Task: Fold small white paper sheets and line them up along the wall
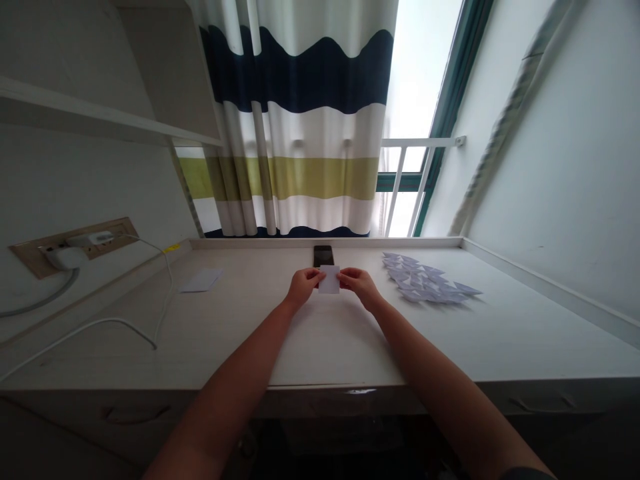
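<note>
While L hand pinches the L edge of a small white paper sq., R hand pinches its R edge, both clamped on it, mid-way along the desk, just this side of a dark phone; ht above surface hard to tell. Folded pcs. lie R, flat paper L.

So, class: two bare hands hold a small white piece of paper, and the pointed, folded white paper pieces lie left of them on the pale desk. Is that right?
Wrong side: the head view shows the pointed, folded white paper pieces lying right of the bare right hand; the rest stands.
</note>
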Tool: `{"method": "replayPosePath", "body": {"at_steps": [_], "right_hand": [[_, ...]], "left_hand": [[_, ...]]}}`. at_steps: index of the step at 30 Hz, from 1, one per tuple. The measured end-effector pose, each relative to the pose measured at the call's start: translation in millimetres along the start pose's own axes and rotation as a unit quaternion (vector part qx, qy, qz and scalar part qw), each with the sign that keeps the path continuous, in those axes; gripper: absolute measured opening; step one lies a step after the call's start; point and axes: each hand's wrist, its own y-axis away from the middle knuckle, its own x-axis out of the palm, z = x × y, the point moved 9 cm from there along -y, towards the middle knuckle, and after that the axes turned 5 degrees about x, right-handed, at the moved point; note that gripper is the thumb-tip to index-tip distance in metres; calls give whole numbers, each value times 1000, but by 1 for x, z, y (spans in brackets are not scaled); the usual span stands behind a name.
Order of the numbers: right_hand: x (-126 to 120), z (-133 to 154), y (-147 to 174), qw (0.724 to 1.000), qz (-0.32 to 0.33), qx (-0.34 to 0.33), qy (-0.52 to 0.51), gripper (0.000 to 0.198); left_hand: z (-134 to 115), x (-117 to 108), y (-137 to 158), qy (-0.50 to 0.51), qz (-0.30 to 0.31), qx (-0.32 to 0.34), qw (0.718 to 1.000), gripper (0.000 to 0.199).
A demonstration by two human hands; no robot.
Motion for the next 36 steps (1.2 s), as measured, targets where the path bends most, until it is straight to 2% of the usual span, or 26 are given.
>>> {"method": "replayPosePath", "body": {"at_steps": [6, 11, 18, 26, 36], "right_hand": [[-6, 6, 1, 999, -38, -27, -18, 25], [-5, 8, 2, 998, -26, -30, -39, 25], [-12, 8, 0, 997, -60, -41, -28, 25], [6, -4, 4, 999, 17, 44, -5, 20], [5, -3, 4, 999, 5, 47, -15, 16]], "left_hand": [[-3, 5, 1, 18, 10, -4, 1000, 22], [0, 6, 1, 22, 18, -7, 1000, 23], [1, 9, 2, 12, 30, -10, 999, 23], [3, -3, 1, 26, -18, -20, 999, 24], [8, 6, 5, 134, -3, -80, 988, 31]]}}
